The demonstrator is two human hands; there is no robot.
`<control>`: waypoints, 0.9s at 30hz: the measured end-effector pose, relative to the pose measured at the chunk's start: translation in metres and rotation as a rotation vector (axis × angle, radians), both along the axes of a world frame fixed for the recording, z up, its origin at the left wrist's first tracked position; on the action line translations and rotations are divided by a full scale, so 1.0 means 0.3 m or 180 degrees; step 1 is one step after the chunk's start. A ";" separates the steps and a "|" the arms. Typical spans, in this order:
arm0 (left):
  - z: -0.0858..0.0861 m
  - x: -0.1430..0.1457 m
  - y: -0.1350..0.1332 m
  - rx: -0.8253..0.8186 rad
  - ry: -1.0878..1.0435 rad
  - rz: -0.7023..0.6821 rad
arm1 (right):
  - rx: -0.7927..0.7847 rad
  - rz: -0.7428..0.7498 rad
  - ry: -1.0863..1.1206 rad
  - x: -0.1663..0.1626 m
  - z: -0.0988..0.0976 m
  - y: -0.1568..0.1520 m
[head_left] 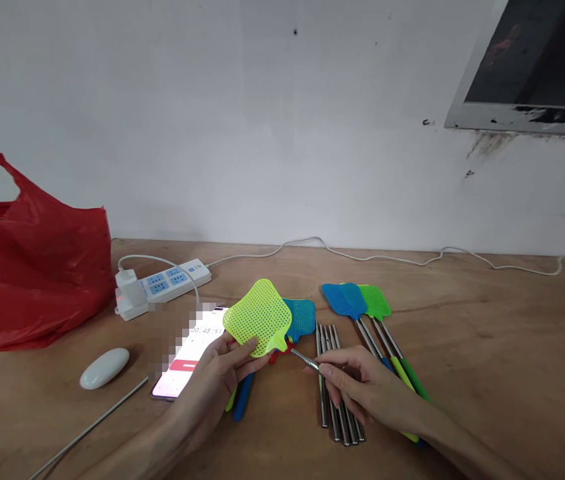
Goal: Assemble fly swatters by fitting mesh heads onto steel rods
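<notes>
My left hand (222, 377) pinches the lower edge of a yellow-green fly-swatter head (258, 317) and holds it tilted above the table. My right hand (362, 387) is closed on a thin metal rod (305, 360) whose tip points at the neck of that head. A blue swatter head (303, 316) and a red piece lie just behind. Several loose metal rods (335, 380) lie side by side under my right hand. Two finished swatters, one blue (343, 299) and one green (375, 301), lie to the right with their handles running toward me.
A phone (189, 360) showing a timer lies left of my left hand, beside a white oval object (105, 367). A white power strip (162, 285) with a cable sits behind. A red plastic bag (27, 267) stands at far left on the wooden table (487, 347).
</notes>
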State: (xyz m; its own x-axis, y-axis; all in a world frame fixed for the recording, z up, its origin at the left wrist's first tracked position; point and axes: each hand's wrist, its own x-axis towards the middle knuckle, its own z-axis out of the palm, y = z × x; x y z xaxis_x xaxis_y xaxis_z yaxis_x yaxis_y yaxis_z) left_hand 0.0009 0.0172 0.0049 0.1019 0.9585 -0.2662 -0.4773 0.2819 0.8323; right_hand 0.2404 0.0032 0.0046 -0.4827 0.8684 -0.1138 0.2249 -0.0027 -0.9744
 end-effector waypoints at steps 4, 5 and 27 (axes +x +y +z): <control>-0.005 0.001 -0.005 0.0106 -0.0051 -0.0225 | -0.0137 0.0021 0.0049 -0.012 -0.004 -0.008; -0.006 0.000 -0.007 0.0148 -0.0015 -0.0252 | -0.0123 -0.0004 0.0049 -0.014 -0.006 -0.009; -0.069 -0.010 -0.004 0.0703 0.0752 -0.0454 | -0.0118 -0.0560 0.0177 -0.025 -0.070 -0.001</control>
State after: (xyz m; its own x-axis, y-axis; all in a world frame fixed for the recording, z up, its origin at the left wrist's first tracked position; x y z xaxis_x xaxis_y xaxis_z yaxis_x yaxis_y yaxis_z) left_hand -0.0021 0.0160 -0.0159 0.1993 0.9761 -0.0861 -0.2331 0.1326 0.9634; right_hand 0.2328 0.0028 -0.0162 -0.3303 0.9356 -0.1246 0.1635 -0.0734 -0.9838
